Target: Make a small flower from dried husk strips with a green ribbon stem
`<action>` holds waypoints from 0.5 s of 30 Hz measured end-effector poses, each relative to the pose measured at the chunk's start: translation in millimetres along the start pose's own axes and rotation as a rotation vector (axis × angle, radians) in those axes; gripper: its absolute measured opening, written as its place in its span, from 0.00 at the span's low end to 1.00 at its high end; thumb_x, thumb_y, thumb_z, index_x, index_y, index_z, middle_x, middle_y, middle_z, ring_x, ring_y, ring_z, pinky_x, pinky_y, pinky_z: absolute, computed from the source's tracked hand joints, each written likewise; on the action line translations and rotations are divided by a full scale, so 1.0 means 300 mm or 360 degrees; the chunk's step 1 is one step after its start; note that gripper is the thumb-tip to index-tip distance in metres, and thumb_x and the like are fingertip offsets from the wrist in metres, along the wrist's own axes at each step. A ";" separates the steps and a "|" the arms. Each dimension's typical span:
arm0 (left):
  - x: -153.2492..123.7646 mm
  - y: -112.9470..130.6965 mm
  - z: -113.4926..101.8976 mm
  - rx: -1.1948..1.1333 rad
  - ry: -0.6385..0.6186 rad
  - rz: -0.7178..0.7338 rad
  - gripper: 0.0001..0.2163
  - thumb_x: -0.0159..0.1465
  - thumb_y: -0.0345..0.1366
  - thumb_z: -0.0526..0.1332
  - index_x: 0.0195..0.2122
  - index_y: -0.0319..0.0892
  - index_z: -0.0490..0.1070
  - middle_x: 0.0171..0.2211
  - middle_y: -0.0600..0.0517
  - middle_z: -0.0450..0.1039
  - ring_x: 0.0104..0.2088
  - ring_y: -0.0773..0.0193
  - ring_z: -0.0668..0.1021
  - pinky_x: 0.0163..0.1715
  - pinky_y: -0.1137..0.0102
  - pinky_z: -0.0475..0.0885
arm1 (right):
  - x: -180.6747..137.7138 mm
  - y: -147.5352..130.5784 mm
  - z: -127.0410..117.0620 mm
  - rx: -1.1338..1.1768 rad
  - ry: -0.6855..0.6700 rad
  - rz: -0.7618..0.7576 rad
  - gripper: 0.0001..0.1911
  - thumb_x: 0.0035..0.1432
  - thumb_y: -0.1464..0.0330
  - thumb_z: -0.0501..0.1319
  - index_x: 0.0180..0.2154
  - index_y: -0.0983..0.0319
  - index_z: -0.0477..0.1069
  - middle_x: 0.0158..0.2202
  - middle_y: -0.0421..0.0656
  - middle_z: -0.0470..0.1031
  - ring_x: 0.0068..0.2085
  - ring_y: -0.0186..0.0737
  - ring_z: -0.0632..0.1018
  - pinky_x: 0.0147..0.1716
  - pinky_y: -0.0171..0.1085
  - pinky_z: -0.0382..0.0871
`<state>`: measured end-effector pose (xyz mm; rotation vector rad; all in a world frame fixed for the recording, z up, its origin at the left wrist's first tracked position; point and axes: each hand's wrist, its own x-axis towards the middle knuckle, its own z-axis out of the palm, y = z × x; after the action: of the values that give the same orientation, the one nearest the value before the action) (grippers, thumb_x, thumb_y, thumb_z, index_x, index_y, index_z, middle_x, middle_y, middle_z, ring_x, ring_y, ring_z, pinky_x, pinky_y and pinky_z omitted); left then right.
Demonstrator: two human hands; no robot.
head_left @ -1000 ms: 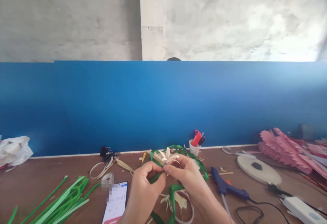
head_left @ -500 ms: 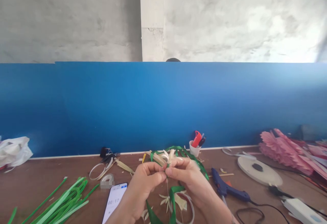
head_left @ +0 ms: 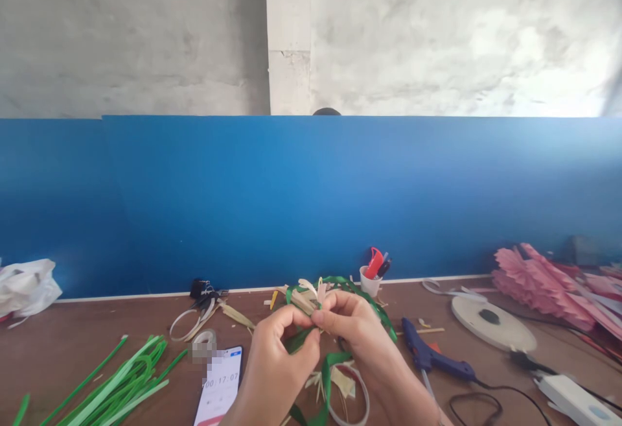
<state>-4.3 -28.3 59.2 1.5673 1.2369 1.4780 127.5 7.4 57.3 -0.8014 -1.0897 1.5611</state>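
Over the middle of the table, my right hand (head_left: 354, 322) pinches a small cream paper-like flower (head_left: 318, 290) at its base, petals upward. Close beside it is my left hand (head_left: 286, 355), its thumb apart from the index finger. That index fingertip reaches the flower's base; whether it touches cannot be made out. Green ribbon (head_left: 326, 380) hangs in loops below the hands, and more shows through the gap in my left hand. Cream petal pieces (head_left: 346, 384) and a white ring-shaped strip (head_left: 362, 406) lie beneath. The flower's stem is mostly hidden by my fingers.
At left are green pipe cleaners (head_left: 116, 387), a phone (head_left: 219, 384) showing a timer, and a tape roll (head_left: 204, 343). A blue glue gun (head_left: 435, 358), white disc (head_left: 515, 329) and pink paper (head_left: 539, 286) lie right. A cup (head_left: 370, 281) stands by the blue partition (head_left: 311, 199).
My left thumb has come away from the flower's base and dropped lower, opening a gap to the index finger. My right hand keeps its pinch. The ribbon below has shifted slightly.
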 end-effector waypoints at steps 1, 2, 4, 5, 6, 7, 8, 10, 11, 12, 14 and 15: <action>-0.001 0.004 -0.001 -0.0026 -0.0017 -0.0016 0.04 0.53 0.32 0.60 0.22 0.42 0.68 0.21 0.54 0.70 0.26 0.62 0.73 0.29 0.70 0.66 | -0.001 -0.002 0.002 -0.0009 0.0001 0.0006 0.17 0.35 0.66 0.76 0.19 0.63 0.68 0.17 0.35 0.69 0.19 0.27 0.64 0.19 0.31 0.53; -0.001 0.008 -0.003 -0.0050 -0.0036 -0.0040 0.04 0.53 0.32 0.60 0.22 0.41 0.68 0.21 0.54 0.70 0.26 0.63 0.72 0.28 0.70 0.66 | -0.001 -0.005 0.004 -0.0028 0.0005 0.0012 0.17 0.35 0.66 0.75 0.19 0.63 0.68 0.17 0.35 0.69 0.19 0.27 0.65 0.19 0.31 0.53; 0.005 0.013 -0.013 -0.0093 -0.0109 -0.0130 0.04 0.53 0.33 0.61 0.22 0.41 0.68 0.20 0.56 0.68 0.24 0.66 0.69 0.27 0.71 0.64 | -0.005 -0.015 0.008 -0.0066 0.0002 0.0006 0.16 0.35 0.67 0.75 0.19 0.63 0.68 0.17 0.35 0.69 0.19 0.28 0.65 0.19 0.31 0.54; 0.010 0.014 -0.021 -0.0115 -0.0159 -0.0194 0.05 0.53 0.34 0.61 0.23 0.41 0.68 0.20 0.57 0.66 0.23 0.68 0.67 0.25 0.72 0.62 | -0.007 -0.020 0.010 -0.0074 -0.0019 -0.0004 0.16 0.34 0.67 0.75 0.19 0.63 0.68 0.17 0.35 0.69 0.19 0.28 0.66 0.20 0.31 0.55; 0.017 0.014 -0.029 -0.0141 -0.0214 -0.0261 0.05 0.52 0.35 0.62 0.23 0.41 0.68 0.19 0.58 0.65 0.22 0.69 0.65 0.24 0.73 0.60 | -0.008 -0.026 0.011 -0.0083 -0.0050 -0.0010 0.16 0.34 0.67 0.75 0.18 0.63 0.68 0.17 0.35 0.68 0.20 0.28 0.66 0.20 0.31 0.55; 0.025 0.014 -0.038 -0.0168 -0.0273 -0.0321 0.06 0.52 0.35 0.63 0.23 0.40 0.67 0.19 0.58 0.64 0.22 0.70 0.63 0.24 0.73 0.59 | -0.009 -0.030 0.012 -0.0093 -0.0081 -0.0011 0.16 0.34 0.68 0.75 0.18 0.64 0.68 0.17 0.35 0.68 0.20 0.28 0.66 0.20 0.31 0.55; 0.033 0.013 -0.046 -0.0194 -0.0326 -0.0365 0.07 0.51 0.36 0.64 0.22 0.40 0.67 0.19 0.58 0.63 0.22 0.70 0.62 0.23 0.73 0.57 | -0.009 -0.032 0.011 -0.0107 -0.0108 -0.0002 0.15 0.34 0.68 0.74 0.17 0.64 0.68 0.17 0.35 0.68 0.19 0.27 0.65 0.20 0.31 0.54; 0.047 0.012 -0.058 -0.0199 -0.0406 -0.0407 0.09 0.49 0.36 0.65 0.21 0.41 0.65 0.20 0.58 0.63 0.23 0.70 0.62 0.23 0.73 0.55 | -0.005 -0.029 0.007 -0.0143 -0.0135 0.0033 0.15 0.34 0.69 0.74 0.17 0.63 0.68 0.16 0.35 0.68 0.18 0.26 0.64 0.18 0.30 0.51; 0.052 0.012 -0.060 -0.0169 -0.0422 -0.0402 0.09 0.49 0.36 0.65 0.21 0.41 0.65 0.20 0.58 0.63 0.23 0.70 0.62 0.22 0.73 0.55 | -0.002 -0.025 0.005 -0.0157 -0.0132 0.0045 0.15 0.34 0.69 0.74 0.16 0.63 0.68 0.16 0.35 0.68 0.18 0.26 0.63 0.18 0.31 0.50; 0.054 0.013 -0.060 -0.0118 -0.0418 -0.0380 0.09 0.49 0.36 0.65 0.20 0.41 0.64 0.19 0.58 0.63 0.22 0.70 0.61 0.22 0.73 0.55 | 0.001 -0.019 0.004 -0.0157 -0.0124 0.0046 0.15 0.34 0.70 0.74 0.17 0.63 0.68 0.16 0.35 0.68 0.18 0.26 0.64 0.18 0.31 0.50; 0.050 0.014 -0.051 0.0008 -0.0338 -0.0307 0.08 0.50 0.36 0.64 0.20 0.41 0.65 0.18 0.58 0.62 0.22 0.69 0.61 0.22 0.73 0.55 | 0.007 -0.008 0.004 -0.0131 -0.0089 0.0026 0.15 0.34 0.70 0.74 0.17 0.63 0.68 0.17 0.36 0.69 0.19 0.28 0.65 0.19 0.31 0.51; 0.045 0.015 -0.044 0.0066 -0.0270 -0.0274 0.07 0.50 0.36 0.63 0.20 0.42 0.66 0.17 0.58 0.62 0.21 0.69 0.62 0.22 0.72 0.56 | 0.009 -0.003 0.007 -0.0118 -0.0055 0.0009 0.15 0.34 0.69 0.74 0.18 0.63 0.68 0.17 0.36 0.70 0.19 0.28 0.66 0.19 0.30 0.52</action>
<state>-17.4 -19.2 70.3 1.5366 1.2758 1.1934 125.5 9.5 59.1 -0.8307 -1.1774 1.5518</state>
